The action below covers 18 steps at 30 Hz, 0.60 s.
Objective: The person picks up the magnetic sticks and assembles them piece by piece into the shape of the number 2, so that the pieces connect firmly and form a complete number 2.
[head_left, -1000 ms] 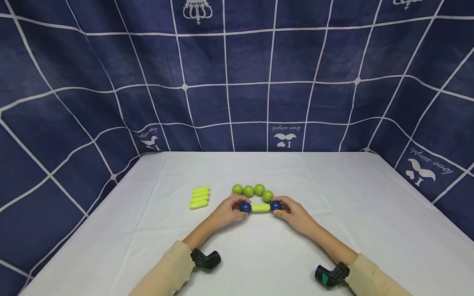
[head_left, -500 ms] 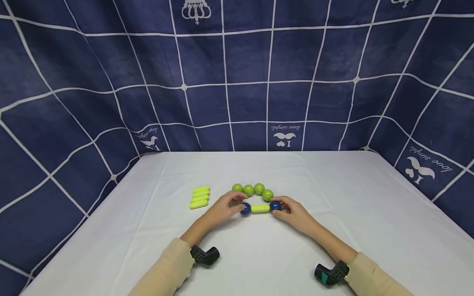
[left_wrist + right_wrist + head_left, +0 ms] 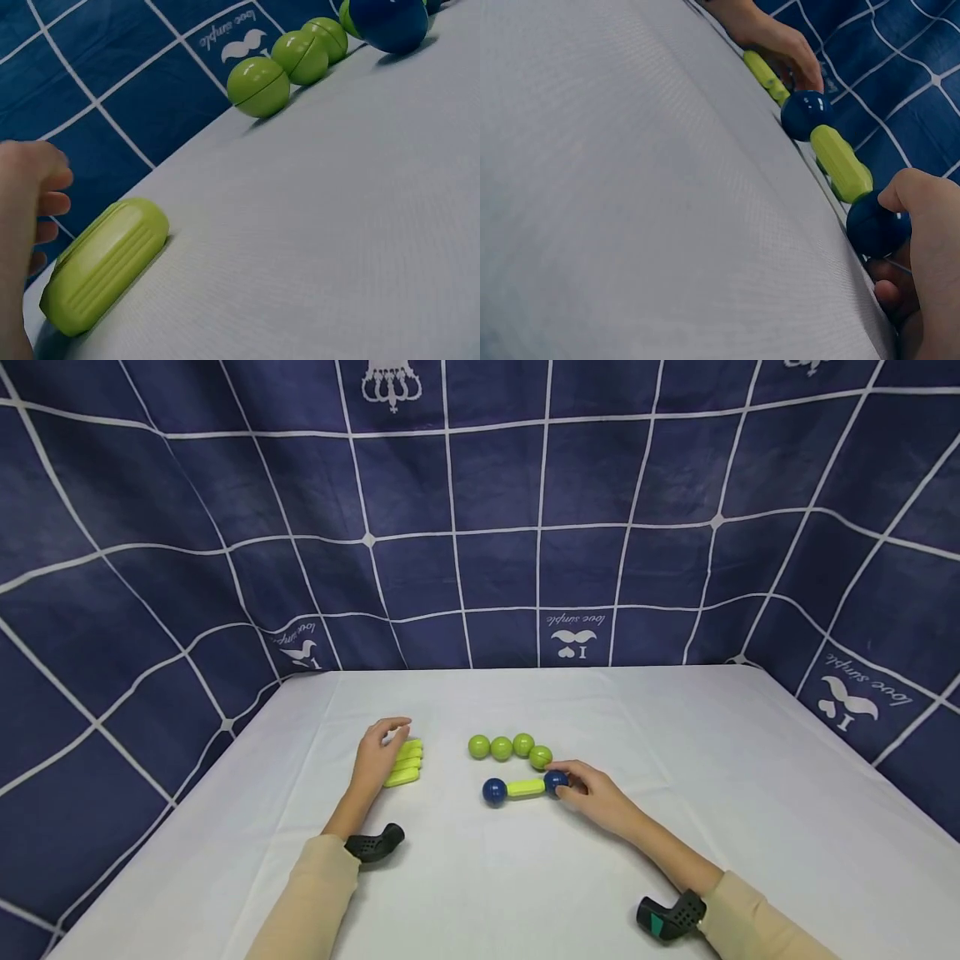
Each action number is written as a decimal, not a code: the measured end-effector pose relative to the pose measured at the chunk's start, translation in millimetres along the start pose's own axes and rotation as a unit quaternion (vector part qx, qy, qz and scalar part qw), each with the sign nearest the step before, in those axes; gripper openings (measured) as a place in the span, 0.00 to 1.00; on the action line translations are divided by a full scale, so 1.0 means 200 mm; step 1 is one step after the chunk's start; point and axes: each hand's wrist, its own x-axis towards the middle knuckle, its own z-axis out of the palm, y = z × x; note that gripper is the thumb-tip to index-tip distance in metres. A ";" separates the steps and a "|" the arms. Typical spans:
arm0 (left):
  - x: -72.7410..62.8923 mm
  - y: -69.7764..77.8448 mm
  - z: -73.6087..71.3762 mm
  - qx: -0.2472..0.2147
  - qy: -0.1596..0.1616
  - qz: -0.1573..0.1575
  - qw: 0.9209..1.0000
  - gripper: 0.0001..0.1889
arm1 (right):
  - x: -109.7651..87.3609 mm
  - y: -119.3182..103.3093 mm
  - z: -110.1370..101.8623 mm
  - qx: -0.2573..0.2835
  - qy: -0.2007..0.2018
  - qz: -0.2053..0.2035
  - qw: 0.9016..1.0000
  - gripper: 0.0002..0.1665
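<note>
My right hand [image 3: 598, 795] pinches a dark blue ball [image 3: 554, 781] between thumb and fingers. That ball and a second blue ball [image 3: 494, 791] sit at the two ends of a yellow-green ribbed bar [image 3: 525, 787], dumbbell-like, lying on the table. At the left, several matching loose bars [image 3: 404, 775] lie side by side. My left hand [image 3: 372, 760] is close over their left side, hiding part of them, its fingers bent loosely and holding nothing. From the left wrist view, one loose bar [image 3: 105, 266] shows just beside the left fingers [image 3: 52, 204].
Several green balls [image 3: 501, 748] lie in a row behind the joined piece, the rightmost one close to my right fingertips. A white cloth [image 3: 480, 877] covers the table. Dark blue curtains [image 3: 495, 568] with white lines stand along the back and sides.
My left hand has let go of the left blue ball and moved left to the loose bars. My right hand stays at its ball; the joined piece has tilted slightly, its left end nearer.
</note>
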 end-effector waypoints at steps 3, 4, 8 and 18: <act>0.01 -0.03 0.00 0.029 -0.029 -0.019 0.999 0.19 | 0.00 -0.01 0.00 0.005 -0.001 0.001 1.000 0.22; 0.01 -0.03 0.01 0.036 -0.034 -0.022 0.999 0.19 | 0.00 -0.01 0.00 0.006 -0.002 0.000 1.000 0.22; 0.01 -0.05 0.02 0.067 -0.039 -0.034 0.996 0.21 | -0.01 -0.01 0.00 0.011 -0.005 -0.002 1.000 0.22; 0.01 -0.05 0.02 0.117 -0.061 -0.059 0.989 0.19 | -0.01 -0.01 0.00 0.014 -0.008 -0.010 1.000 0.22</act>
